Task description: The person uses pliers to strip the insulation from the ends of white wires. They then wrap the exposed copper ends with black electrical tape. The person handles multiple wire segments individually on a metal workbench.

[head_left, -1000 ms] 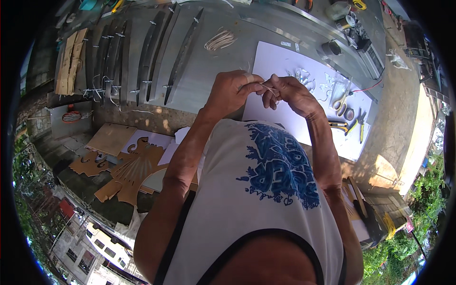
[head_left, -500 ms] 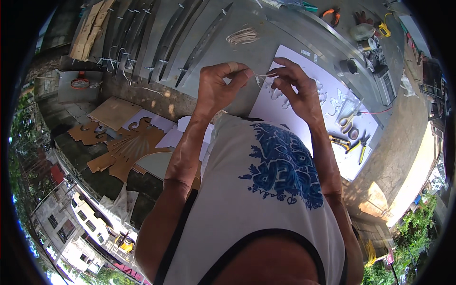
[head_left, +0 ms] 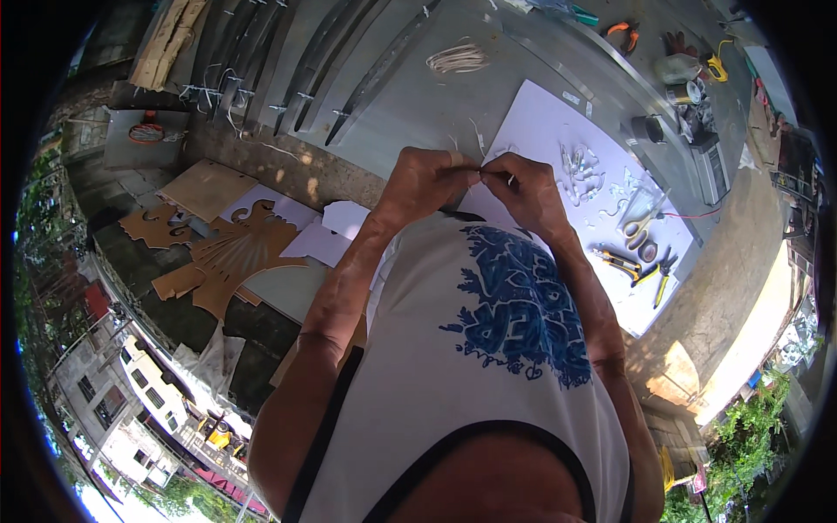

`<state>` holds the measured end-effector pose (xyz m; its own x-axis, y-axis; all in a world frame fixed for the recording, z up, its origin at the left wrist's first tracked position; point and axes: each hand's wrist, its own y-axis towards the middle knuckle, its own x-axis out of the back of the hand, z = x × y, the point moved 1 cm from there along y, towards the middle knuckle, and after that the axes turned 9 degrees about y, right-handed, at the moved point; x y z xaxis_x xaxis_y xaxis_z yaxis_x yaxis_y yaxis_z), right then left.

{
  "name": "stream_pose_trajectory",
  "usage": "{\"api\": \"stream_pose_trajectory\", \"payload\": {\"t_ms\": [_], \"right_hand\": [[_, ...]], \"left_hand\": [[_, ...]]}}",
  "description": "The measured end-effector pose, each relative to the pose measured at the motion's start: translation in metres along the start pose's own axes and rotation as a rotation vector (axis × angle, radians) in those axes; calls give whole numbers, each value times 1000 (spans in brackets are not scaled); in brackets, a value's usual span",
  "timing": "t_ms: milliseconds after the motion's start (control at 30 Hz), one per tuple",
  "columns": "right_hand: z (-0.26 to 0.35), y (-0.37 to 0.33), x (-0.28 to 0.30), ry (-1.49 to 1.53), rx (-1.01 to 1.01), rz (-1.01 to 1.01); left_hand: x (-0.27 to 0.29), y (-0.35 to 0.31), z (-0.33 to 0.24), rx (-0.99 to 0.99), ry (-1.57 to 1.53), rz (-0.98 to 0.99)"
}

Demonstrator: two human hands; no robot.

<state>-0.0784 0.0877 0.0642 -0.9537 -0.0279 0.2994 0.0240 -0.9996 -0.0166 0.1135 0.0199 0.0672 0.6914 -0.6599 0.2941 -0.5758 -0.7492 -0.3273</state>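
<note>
Close to my body, over the near edge of the grey worktop, my left hand (head_left: 425, 185) and my right hand (head_left: 528, 190) meet with their fingertips pinched together. A thin white wire (head_left: 479, 132) rises just beyond the fingertips, and both hands grip it. Fingers hide the part being held. Just right of my right hand, a white sheet (head_left: 534, 113) carries clear plastic-like pieces (head_left: 580, 173). Farther off on the worktop lies a loose bundle of similar white wire (head_left: 457, 58).
Dark metal strips (head_left: 384, 74) with white ties line the far left. On the sheet's right are scissors (head_left: 638, 228), a utility knife (head_left: 617, 261) and pliers (head_left: 666, 275). Orange-handled pliers (head_left: 622, 37) and a can (head_left: 684, 92) sit farther back. Brown cut-out panels (head_left: 235, 261) lie lower left.
Both hands have come down toward my body and closer together, from a spread with the wire between them to touching fingertips. The right hand's fingers have closed.
</note>
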Motion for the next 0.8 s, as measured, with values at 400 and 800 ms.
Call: {"api": "stream_pose_trajectory", "payload": {"t_ms": [400, 800], "right_hand": [[-87, 33, -13, -225, -146, -60], [-116, 65, -26, -296, -166, -17]], "left_hand": [[13, 13, 40, 179, -267, -88], [32, 37, 101, 238, -648, -162]]}}
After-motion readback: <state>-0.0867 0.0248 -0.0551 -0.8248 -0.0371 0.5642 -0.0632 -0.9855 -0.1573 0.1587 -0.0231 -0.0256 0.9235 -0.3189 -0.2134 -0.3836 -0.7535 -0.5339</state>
